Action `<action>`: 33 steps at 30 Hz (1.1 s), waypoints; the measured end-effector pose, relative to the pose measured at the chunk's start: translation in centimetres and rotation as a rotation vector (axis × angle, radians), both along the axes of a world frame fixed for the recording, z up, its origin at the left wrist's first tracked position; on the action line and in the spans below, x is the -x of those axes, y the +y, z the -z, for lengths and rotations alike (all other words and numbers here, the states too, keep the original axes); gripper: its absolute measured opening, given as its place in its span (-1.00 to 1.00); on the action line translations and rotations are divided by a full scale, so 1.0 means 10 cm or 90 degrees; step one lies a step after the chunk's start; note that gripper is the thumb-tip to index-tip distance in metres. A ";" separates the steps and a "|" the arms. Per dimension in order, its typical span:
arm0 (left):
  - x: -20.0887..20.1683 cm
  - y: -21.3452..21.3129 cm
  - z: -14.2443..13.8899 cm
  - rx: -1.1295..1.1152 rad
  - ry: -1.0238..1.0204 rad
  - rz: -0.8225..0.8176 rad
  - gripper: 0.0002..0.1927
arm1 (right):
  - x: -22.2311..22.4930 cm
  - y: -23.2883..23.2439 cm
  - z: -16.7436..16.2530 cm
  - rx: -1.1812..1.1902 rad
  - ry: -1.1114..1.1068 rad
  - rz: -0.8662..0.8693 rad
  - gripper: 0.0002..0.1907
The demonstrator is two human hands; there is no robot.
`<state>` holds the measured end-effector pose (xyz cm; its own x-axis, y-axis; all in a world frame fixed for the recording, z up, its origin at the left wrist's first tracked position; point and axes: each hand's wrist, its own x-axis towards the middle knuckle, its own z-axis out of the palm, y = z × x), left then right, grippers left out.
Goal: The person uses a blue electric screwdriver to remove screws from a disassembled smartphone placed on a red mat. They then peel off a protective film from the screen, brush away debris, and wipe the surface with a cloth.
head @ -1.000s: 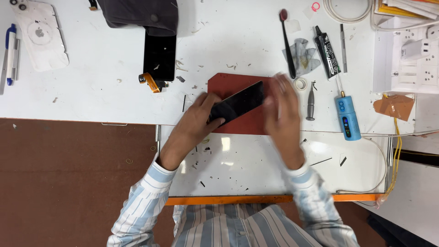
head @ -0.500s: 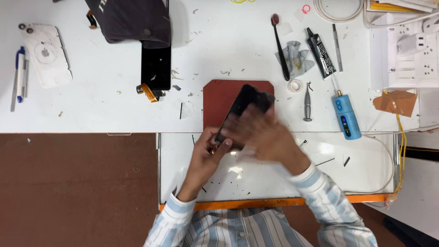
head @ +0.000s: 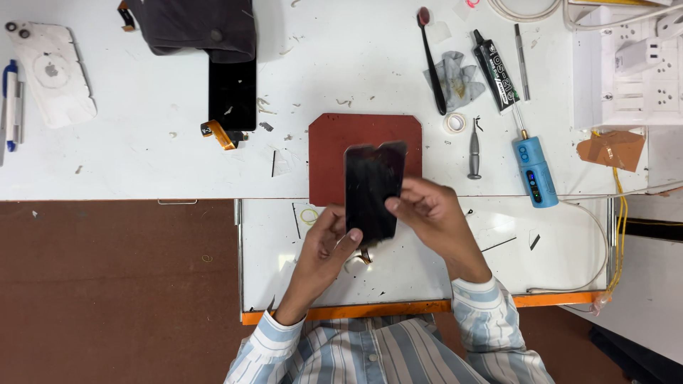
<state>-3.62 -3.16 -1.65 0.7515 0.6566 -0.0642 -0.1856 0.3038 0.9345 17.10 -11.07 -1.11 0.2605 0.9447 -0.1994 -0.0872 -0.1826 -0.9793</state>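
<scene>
While the white surface (head: 142, 163) stretches across the top of the view, a lower white tray with an orange front edge (head: 555, 235) lies nearer the person, whose striped sleeves enter from the bottom. On the surface, a dark red mat (head: 334, 142) sits at the middle, partly overhanging the edge. Above it, both hands hold a black phone screen panel (head: 371, 190) upright and slightly tilted, its notched end pointing away from the person. The left hand (head: 320, 252) supports the panel's lower end, its fingers curled against the back and the thumb pressed on the lower edge. The right hand (head: 434, 217) grips the panel's right side, fingers closed on the edge. A second black screen (head: 232, 92) lies to the upper left, partly under a dark grey cloth (head: 199, 25), and a white phone back cover (head: 51, 75) lies far left. Right of the mat lie a blue electric screwdriver (head: 533, 171), a black glue tube (head: 496, 64), a black brush (head: 431, 57) and a small roll of tape (head: 454, 123).
</scene>
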 end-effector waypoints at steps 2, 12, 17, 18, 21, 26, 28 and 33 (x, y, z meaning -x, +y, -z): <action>-0.03 0.02 -0.03 -0.039 -0.014 -0.018 -0.79 | 0.02 -0.04 -0.08 -0.005 -0.013 -0.041 -0.73; -0.46 0.35 -0.06 0.230 -0.076 -0.025 -0.43 | -0.64 0.33 -0.20 0.055 -0.594 0.195 -0.87; -0.61 0.55 -0.02 0.272 -0.054 -0.035 -0.46 | -1.29 0.80 -0.15 -0.142 -0.824 0.164 -0.59; -0.63 0.58 -0.01 0.266 -0.037 -0.041 -0.48 | -1.33 0.86 -0.16 -0.096 -0.797 0.158 -0.62; -0.66 0.62 0.00 0.258 -0.008 -0.054 -0.52 | -1.35 0.90 -0.21 0.013 -0.717 0.187 -0.68; -0.70 0.66 -0.02 0.170 0.017 -0.075 -0.53 | -1.24 0.63 -0.31 -0.014 -0.517 0.276 -0.73; -0.72 0.69 -0.04 0.082 0.037 -0.104 -0.49 | -1.16 0.49 -0.32 -0.001 -0.372 0.258 -0.79; -0.77 0.73 -0.10 -0.404 0.186 -0.282 -0.23 | -0.84 0.20 -0.30 0.000 -0.220 0.202 -0.65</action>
<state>4.08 4.10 -0.63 0.4251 0.8653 0.2655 0.1122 -0.3415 0.9332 25.48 -9.10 1.88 0.5875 0.8077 -0.0503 0.1926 -0.1999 -0.9607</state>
